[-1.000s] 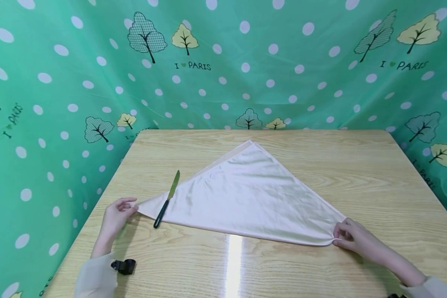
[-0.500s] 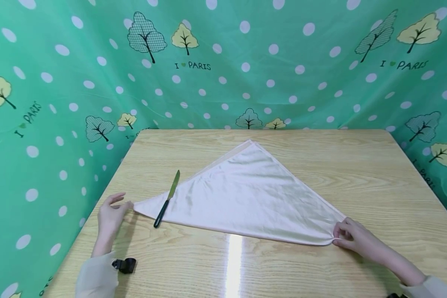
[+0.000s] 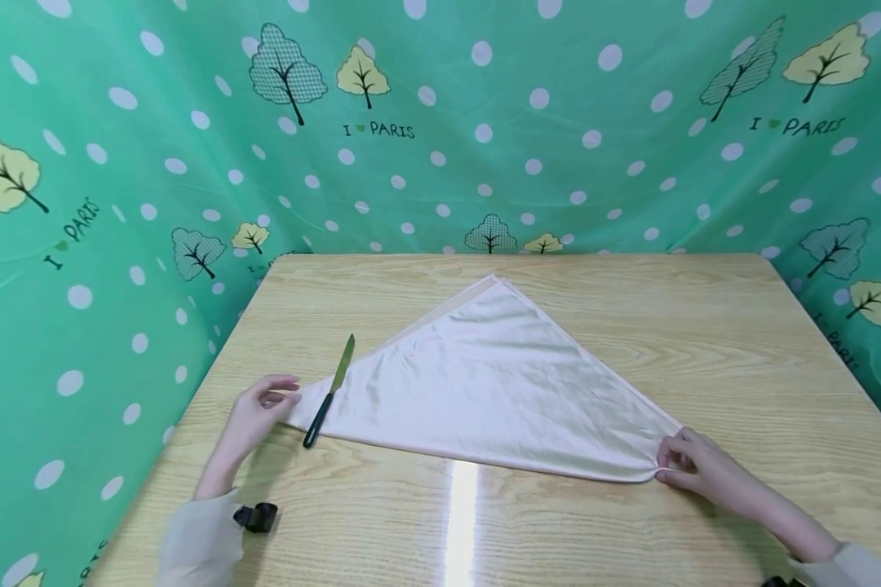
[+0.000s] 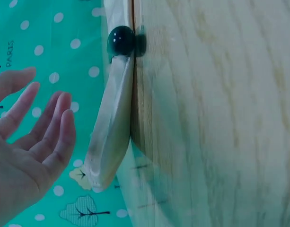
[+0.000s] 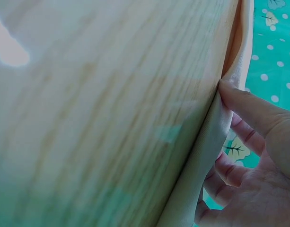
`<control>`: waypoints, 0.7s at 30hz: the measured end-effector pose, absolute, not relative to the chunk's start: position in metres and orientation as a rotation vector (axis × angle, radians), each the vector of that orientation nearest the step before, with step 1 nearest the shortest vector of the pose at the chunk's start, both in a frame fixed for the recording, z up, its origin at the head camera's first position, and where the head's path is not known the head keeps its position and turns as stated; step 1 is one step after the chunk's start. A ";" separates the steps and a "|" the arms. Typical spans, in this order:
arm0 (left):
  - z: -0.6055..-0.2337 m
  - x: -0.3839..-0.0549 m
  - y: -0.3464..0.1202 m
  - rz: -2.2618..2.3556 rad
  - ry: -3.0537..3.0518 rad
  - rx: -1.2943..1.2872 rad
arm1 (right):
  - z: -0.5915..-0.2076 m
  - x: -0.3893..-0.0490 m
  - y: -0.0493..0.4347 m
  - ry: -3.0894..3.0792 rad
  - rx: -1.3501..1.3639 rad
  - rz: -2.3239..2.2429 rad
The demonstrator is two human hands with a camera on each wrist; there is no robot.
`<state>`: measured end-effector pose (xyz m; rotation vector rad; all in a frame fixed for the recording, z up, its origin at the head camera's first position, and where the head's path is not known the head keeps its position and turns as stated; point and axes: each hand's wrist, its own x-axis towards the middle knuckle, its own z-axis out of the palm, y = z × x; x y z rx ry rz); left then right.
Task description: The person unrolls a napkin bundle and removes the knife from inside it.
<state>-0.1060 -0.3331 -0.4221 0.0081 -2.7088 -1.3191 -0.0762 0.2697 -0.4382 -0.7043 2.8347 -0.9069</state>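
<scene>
A pale satin cloth [image 3: 477,383], folded into a triangle, lies on the table with its peak pointing away. Across its left part rests a knife with a black handle [image 3: 318,421], blade pointing away; the handle's rounded end [image 4: 121,41] shows in the left wrist view. My left hand [image 3: 262,408] hovers by the cloth's left corner. In the left wrist view that hand [image 4: 33,161] has its fingers loosely spread, apart from the corner and holding nothing. At the right corner my right hand [image 3: 693,469] pinches the cloth's folded edge [image 5: 206,137] between thumb and fingers.
The wooden table [image 3: 382,522] carries a bright light reflection at its front middle. A green polka-dot curtain [image 3: 440,139] printed with trees surrounds the back and sides. A small black camera [image 3: 257,518] sits on the left sleeve.
My left hand first moved left, letting go of the cloth's corner, then came back right over it. The right hand and knife have stayed in place.
</scene>
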 end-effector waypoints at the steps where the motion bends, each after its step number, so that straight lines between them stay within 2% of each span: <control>1: -0.415 -0.104 -0.326 -1.306 -2.749 0.009 | -0.438 -0.076 0.270 2.834 -0.704 -0.906; 6: -0.403 -0.105 -0.310 -1.217 -2.916 0.010 | -0.438 -0.077 0.270 2.830 -0.692 -0.898; 21: -0.416 -0.113 -0.303 -1.117 -3.053 -0.018 | -0.440 -0.077 0.270 2.849 -0.732 -0.923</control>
